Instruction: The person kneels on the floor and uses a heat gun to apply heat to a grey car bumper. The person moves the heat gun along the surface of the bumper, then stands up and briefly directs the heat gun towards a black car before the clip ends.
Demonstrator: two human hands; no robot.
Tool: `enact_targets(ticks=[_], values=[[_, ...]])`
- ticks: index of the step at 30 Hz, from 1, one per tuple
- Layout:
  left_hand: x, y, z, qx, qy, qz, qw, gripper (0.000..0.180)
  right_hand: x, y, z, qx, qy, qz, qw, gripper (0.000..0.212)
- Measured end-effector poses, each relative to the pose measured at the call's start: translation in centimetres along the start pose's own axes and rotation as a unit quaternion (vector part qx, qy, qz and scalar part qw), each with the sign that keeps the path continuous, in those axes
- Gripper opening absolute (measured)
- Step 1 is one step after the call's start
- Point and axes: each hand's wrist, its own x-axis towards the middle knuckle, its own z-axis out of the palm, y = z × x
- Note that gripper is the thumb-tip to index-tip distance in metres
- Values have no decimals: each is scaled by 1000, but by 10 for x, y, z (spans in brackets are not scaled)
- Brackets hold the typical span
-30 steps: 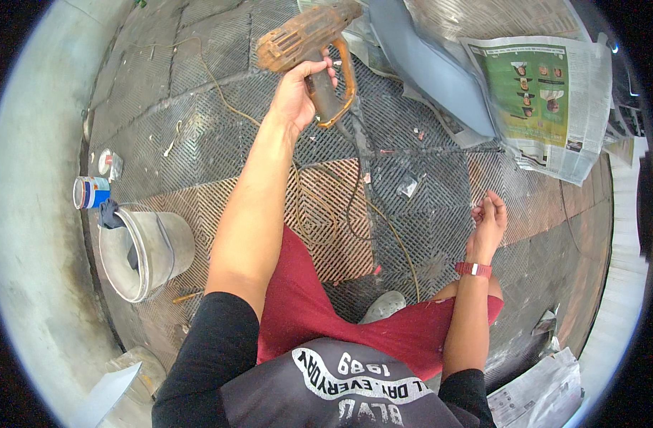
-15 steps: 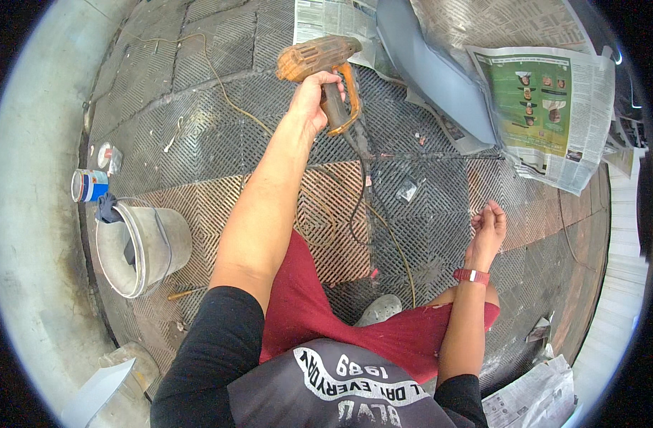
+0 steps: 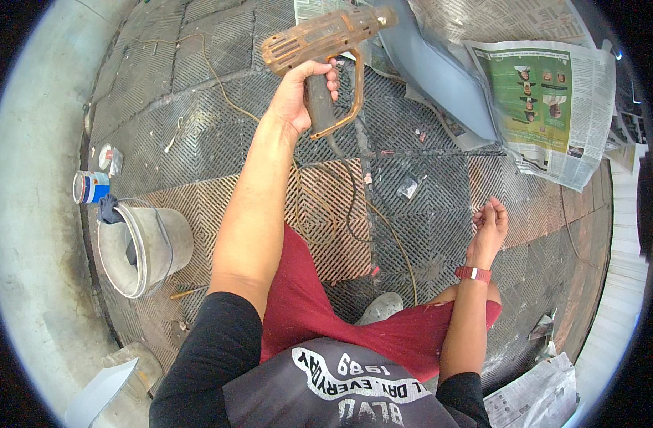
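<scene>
My left hand [image 3: 296, 100] is wrapped round the dark grip of a worn orange heat gun [image 3: 318, 41], raised above the floor at the upper middle. The nozzle points right and overlaps the upper end of a smooth blue-grey panel [image 3: 440, 85]; whether they touch I cannot tell. A dark cord hangs from the base of the grip. My right hand [image 3: 490, 227], with a red band at the wrist, hovers near my right knee. Its fingers are curled together, and nothing shows in them. Sheets of newspaper [image 3: 547, 107] border the panel.
A whitish bucket [image 3: 159, 246] with a dark cloth on its rim stands at the left, beside a blue paint can [image 3: 91, 187]. A yellowish cable [image 3: 223, 93] winds across the ribbed floor tiles. Folded newspaper [image 3: 537, 396] lies at the lower right.
The heat gun has risen and looks larger, its nozzle shifted right over the panel's upper end. My left hand moved up and slightly left with it. My right hand stays almost still.
</scene>
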Motion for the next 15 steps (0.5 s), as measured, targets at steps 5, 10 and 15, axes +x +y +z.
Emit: enact_targets(ticks=[5, 10, 15], values=[[7, -15, -6, 35, 77, -24, 996, 21, 0, 0, -1, -7, 0, 3, 1000, 15], [19, -31, -22, 36, 131, -38, 990, 13, -1, -1, 1, 5, 5, 4, 1000, 14], [24, -42, -24, 33, 199, -72, 977, 11, -3, -2, 0, -2, 5, 2, 1000, 14]])
